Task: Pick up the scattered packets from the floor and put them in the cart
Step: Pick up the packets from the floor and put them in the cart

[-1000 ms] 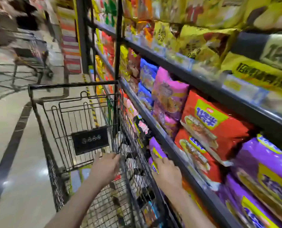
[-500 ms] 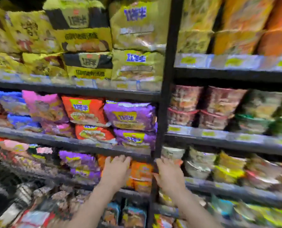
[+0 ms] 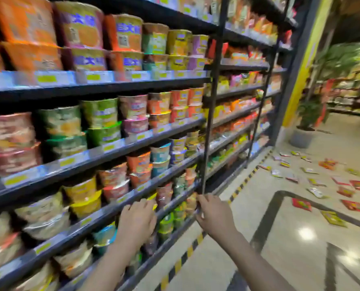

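Shelving unit: black, multi-tier, stocked with instant noodle cups, occupying the left of the view. Floor: glossy tile, right side. Scattered packets: lying flat on the floor, far right, well apart from both hands. Left hand: raised before the lower shelves, fingers loosely curled, empty. Right hand: likewise raised, fingers half open, holding nothing. Cart: not in view.

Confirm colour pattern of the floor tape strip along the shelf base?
Yellow-and-black striped hazard tape, running along the base of the black metal shelving unit. Seen in the head view.
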The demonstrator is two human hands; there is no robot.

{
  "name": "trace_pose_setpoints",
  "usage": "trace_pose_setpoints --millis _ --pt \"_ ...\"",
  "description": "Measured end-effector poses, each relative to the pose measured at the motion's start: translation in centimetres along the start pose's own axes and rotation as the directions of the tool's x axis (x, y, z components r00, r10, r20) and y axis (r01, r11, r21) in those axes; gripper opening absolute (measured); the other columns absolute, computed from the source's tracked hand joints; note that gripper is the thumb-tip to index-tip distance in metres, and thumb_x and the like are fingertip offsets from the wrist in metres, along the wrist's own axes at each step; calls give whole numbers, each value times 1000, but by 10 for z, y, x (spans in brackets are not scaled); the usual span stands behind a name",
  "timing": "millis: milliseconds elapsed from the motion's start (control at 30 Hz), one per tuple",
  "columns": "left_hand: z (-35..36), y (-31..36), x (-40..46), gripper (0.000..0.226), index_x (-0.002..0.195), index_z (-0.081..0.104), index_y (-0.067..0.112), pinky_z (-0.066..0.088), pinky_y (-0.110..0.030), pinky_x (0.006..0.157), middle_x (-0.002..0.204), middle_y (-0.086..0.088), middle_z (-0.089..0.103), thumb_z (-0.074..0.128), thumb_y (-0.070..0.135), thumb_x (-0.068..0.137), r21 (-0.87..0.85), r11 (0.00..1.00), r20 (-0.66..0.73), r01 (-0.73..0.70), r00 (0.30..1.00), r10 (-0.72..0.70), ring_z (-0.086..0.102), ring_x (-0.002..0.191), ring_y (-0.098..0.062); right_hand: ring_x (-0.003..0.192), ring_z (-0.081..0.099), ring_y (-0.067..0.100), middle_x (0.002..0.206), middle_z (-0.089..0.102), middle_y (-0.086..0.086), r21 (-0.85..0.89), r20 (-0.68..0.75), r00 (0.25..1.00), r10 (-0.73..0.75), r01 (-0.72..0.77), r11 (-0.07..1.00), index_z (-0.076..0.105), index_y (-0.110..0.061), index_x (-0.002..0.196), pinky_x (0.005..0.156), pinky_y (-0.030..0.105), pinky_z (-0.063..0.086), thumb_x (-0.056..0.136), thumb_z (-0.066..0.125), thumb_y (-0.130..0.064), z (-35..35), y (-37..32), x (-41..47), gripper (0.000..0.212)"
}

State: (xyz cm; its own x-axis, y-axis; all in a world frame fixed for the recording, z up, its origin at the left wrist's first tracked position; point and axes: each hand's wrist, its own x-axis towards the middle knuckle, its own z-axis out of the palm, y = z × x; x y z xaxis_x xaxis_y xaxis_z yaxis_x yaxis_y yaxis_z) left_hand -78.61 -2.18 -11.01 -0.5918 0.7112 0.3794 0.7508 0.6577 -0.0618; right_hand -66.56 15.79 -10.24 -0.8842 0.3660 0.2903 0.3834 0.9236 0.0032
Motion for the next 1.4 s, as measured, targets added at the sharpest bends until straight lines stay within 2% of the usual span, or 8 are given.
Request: trace_pose_setpoints --millis 67,133,267,367,467,700,1100,1400 --pt "11 65 38 26 79 69 14 49 -29 45 64 -2 64 67 26 57 -63 991 0 -115 993 115 64 55 -25 105 58 27 111 59 5 2 39 987 154 -154 988 53 -18 122 78 37 49 83 62 -38 -8 73 -18 44" --pt "18 132 72 21 77 67 15 47 -30 43 65 -2 63 55 28 67 -123 971 -2 -204 979 205 64 55 -26 119 49 26 129 49 4 -7 58 957 285 -285 959 39 -20 135 90 37 43 93 48 -37 -15 144 -41 46" --pt "31 256 127 32 96 67 15 51 -35 54 84 -4 67 75 32 70 -201 932 64 -302 945 321 66 72 -23 120 49 22 132 48 1 -35 50 858 511 -510 860 39 -23 136 92 35 43 93 47 -35 -22 270 -90 45" --pt "53 334 156 42 134 45 21 47 -33 82 125 0 57 45 34 94 -299 900 102 -317 927 360 57 110 -19 118 50 20 130 50 -1 -51 64 781 621 -619 784 39 -24 135 90 33 45 92 48 -36 -22 344 -125 45" --pt "74 396 187 43 138 40 25 47 -33 85 129 3 54 40 36 96 -357 864 94 -356 906 413 55 114 -16 115 53 19 127 52 -2 -46 51 712 700 -699 714 42 -25 134 86 31 46 93 47 -38 -19 406 -146 43" --pt "124 505 267 44 138 38 23 45 -32 91 131 2 51 39 36 97 -390 809 138 -439 841 523 52 117 -17 119 49 18 126 52 -1 -67 101 577 810 -809 584 43 -22 130 87 29 45 93 47 -36 19 523 -146 40" --pt "223 686 489 43 137 41 20 42 -30 87 133 1 48 43 33 95 -509 663 151 -549 701 697 50 117 -20 119 50 21 128 51 1 6 187 452 872 -889 459 43 -24 132 88 33 45 91 50 -35 78 753 -6 43" --pt "324 822 642 43 136 40 20 45 -30 86 130 -2 50 42 33 95 -498 659 241 -563 641 729 51 116 -21 117 51 22 128 50 3 -22 288 384 877 -913 406 42 -22 133 88 33 45 92 49 -36 150 946 77 43"
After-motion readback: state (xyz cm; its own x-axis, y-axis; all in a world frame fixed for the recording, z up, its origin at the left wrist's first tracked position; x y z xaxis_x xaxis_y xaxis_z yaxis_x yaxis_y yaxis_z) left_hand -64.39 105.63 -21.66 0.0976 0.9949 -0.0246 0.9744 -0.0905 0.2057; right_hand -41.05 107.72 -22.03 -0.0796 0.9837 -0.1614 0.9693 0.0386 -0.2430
